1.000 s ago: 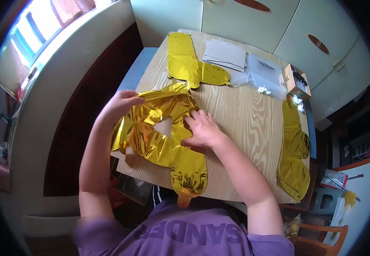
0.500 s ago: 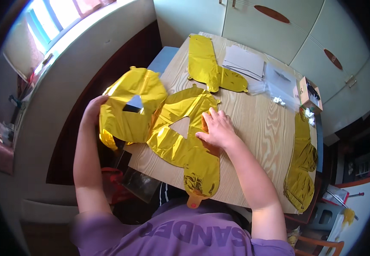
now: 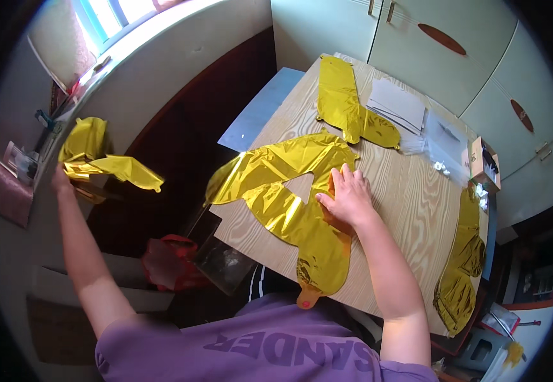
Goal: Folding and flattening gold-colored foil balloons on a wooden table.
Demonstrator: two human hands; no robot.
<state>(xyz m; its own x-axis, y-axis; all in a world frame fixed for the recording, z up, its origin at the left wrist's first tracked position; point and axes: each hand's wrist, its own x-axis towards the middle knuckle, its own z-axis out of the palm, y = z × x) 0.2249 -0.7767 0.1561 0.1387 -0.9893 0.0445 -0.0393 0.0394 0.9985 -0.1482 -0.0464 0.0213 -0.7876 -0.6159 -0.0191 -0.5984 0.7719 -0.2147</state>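
Out to the left, past the table edge, my left hand is closed on a folded, crumpled gold foil balloon. A second gold foil balloon, A-shaped with a triangular hole, lies flat on the table; its left leg droops over the edge and its tab end reaches the front edge. My right hand rests on its right side, thumb and fingers apart and pressing the foil. At the back lies an L-shaped gold foil balloon. Another gold foil balloon runs along the right edge.
On the wooden table, a stack of white sheets, clear plastic bags and a small box sit at the back right. A blue bench stands beyond the left edge. A red bag hangs low on the left.
My left hand has swung outward to the left, carrying its balloon off the table and folding it. My right hand stays on the A-shaped balloon, whose left leg is now uncovered.
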